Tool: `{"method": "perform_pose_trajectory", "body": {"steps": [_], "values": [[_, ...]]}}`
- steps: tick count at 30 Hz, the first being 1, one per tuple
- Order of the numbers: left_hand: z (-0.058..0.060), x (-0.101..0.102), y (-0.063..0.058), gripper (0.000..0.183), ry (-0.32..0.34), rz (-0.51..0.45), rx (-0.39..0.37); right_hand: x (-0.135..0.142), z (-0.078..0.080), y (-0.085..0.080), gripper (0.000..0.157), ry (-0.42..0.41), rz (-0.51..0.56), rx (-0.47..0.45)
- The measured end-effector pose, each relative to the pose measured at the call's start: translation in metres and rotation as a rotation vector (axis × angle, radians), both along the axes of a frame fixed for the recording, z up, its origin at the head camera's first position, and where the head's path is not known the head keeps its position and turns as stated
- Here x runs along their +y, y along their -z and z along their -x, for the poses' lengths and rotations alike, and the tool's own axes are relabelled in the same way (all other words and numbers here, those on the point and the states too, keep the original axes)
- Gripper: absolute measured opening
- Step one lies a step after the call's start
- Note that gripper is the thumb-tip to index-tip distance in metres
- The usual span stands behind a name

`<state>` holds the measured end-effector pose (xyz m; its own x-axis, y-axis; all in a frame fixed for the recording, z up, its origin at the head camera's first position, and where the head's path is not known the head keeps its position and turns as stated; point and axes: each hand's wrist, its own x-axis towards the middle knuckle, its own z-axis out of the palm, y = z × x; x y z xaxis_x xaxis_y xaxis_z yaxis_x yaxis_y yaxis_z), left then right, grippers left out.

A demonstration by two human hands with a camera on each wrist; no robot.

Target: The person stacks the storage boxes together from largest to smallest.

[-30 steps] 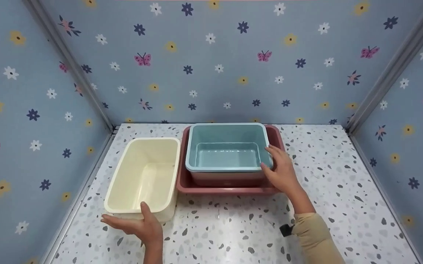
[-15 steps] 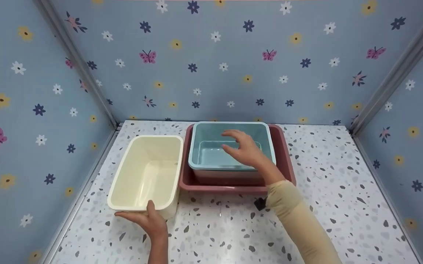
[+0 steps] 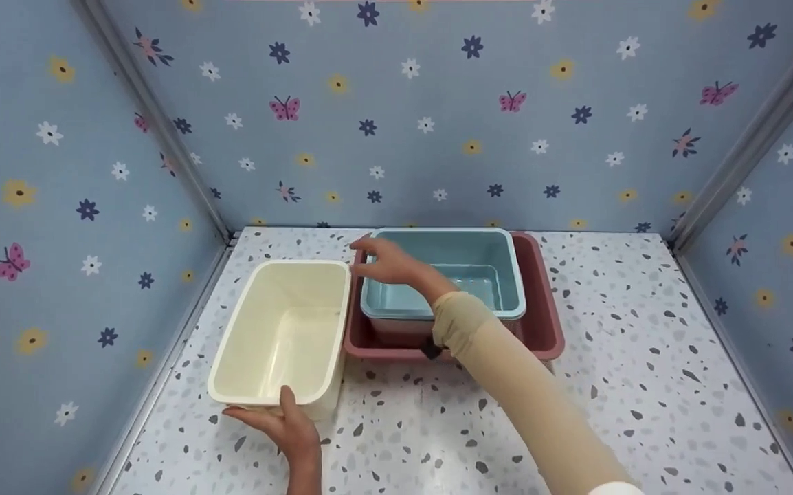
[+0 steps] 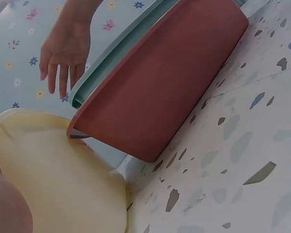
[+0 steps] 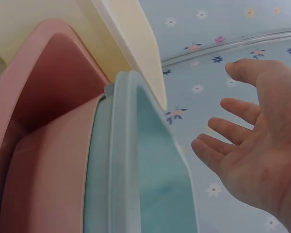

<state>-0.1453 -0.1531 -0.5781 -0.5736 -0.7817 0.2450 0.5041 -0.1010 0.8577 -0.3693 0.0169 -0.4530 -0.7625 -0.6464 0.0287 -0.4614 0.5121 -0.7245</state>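
Observation:
In the head view, a cream plastic bin stands at the left. My left hand holds its near rim, thumb over the top edge and fingers along the outside below. To its right, a light blue bin is nested in a pink bin, and both sit inside a larger dusty-red tub. My right hand is above the blue bin's left side, fingers spread toward the cream bin's far right corner. The right wrist view shows this hand holding nothing, beside the blue rim.
A white speckled tabletop carries the bins. Blue flowered panels rise at the back and both sides, joined by grey corner posts. A small black block is at the right sleeve's underside.
My right hand has left the blue bin's right rim and crossed leftward over it toward the cream bin. My left hand has come up against the cream bin's near rim and taken hold.

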Motion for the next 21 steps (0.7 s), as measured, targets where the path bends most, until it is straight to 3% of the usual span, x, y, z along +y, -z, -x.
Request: {"method": "perform_pose_trajectory", "body": {"steps": [3, 10, 16, 21], "values": [[0.001, -0.001, 0.007, 0.101, -0.005, 0.024, 0.059, -0.016, 0.005, 0.005, 0.058, -0.009, -0.022, -0.050], [0.004, -0.001, 0.011, 0.089, -0.042, 0.090, 0.154, -0.037, 0.013, 0.012, 0.064, -0.006, -0.114, -0.124], [0.009, -0.002, 0.015, 0.083, -0.056, 0.090, 0.153, -0.044, 0.018, 0.012, 0.060, -0.060, -0.179, -0.120], [0.013, -0.002, 0.013, 0.083, -0.071, 0.060, 0.128, -0.047, 0.020, 0.014, 0.057, -0.042, -0.196, -0.111]]}}
